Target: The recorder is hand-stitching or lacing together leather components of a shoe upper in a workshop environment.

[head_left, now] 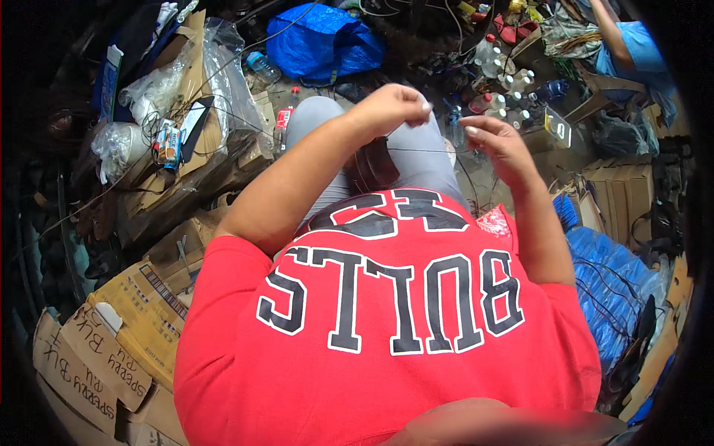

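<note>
Brown leather-like piece (377, 164) lies between the thighs of the grey trousers (317, 121); a thin thread (422, 151) runs rightward from it. Left hand (396, 108), beyond the piece, is curled to a narrow pinch; right hand (500, 146), right of the piece, has thumb and fingers slightly bent. Whether either grips thread cannot be told. Judged step: thread handling, calling for even tension. Red shirt (230, 334) appears to hide the piece's near end; the thread's ends are indistinct.

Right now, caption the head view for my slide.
Left hand and right hand held apart near grey trousers, blue plastic beyond.
</note>
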{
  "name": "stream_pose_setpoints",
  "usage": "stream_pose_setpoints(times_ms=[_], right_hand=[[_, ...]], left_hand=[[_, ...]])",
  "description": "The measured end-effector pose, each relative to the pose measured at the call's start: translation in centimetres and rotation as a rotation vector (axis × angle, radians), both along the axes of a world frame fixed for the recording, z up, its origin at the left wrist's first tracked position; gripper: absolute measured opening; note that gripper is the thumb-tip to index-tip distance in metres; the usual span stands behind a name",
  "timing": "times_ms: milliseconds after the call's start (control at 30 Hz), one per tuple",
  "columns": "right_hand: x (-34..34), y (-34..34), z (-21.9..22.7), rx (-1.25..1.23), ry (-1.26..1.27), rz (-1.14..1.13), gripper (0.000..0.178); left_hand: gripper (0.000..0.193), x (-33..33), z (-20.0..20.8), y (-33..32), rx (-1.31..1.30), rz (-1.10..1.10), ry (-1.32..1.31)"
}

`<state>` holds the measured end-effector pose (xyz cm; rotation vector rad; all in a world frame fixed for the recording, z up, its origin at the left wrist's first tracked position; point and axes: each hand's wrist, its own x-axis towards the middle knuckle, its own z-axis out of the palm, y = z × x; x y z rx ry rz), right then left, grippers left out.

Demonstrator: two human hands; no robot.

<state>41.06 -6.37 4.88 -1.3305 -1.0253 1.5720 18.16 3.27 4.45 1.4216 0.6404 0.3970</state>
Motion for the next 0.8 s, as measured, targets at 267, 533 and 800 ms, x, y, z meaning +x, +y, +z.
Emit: stream_pose_setpoints(times_ms=[267,533,800], right_hand=[[-3.1,3.1,0.7,0.188,0.076,0.264,0.025],[0.7,2.6,5.4,0.27,0.111,0.34,0.02],[-3.6,3.3,5.0,0.515,-0.309,-0.16,0.015]], left_hand=[[0.029,6.1,8.0,0.7,0.428,-0.009,0.102],[0.033,-0.2,3.5,0.1,0.142,-0.302,0.275],[0.031,-1.6,3.1,-2.4,0.108,0.055,0.074]])
